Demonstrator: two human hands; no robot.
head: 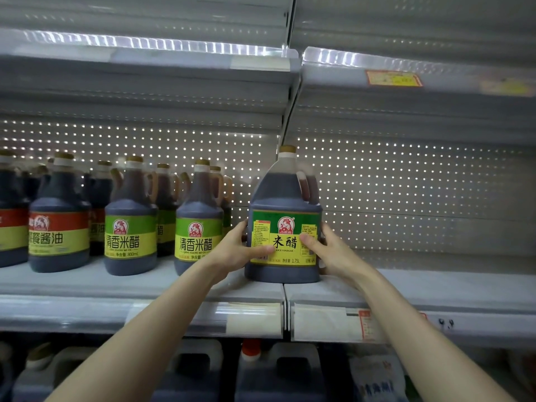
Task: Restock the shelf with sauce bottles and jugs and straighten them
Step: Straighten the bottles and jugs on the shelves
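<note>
On the middle grey metal shelf [87,281], right where its two sections join, stands a large dark-brown plastic vinegar jug [285,192]. Its base straddles the join, close to the front edge. The jug has a tan screw cap on a white neck, sloping shoulders, and a green-and-yellow label printed "RICE VINEGAR" and "1.75L". Its long axis is vertical and it is upright. The label faces the front edge, and the moulded handle sits at the rear right.

The left hand [237,248] grips the jug's left side, thumb laid across the lower left of the label. The right hand [330,250] holds the right side, thumb pressed on the label and fingers curled round behind.

Just beside the jug, towards the shelf's left end, stand smaller dark bottles with green-and-yellow labels [130,221], upright and facing forward. Past them stands a dark bottle with a red-and-yellow label [59,224]. More bottles stand behind these, against the perforated grey back panel [406,184].
</note>
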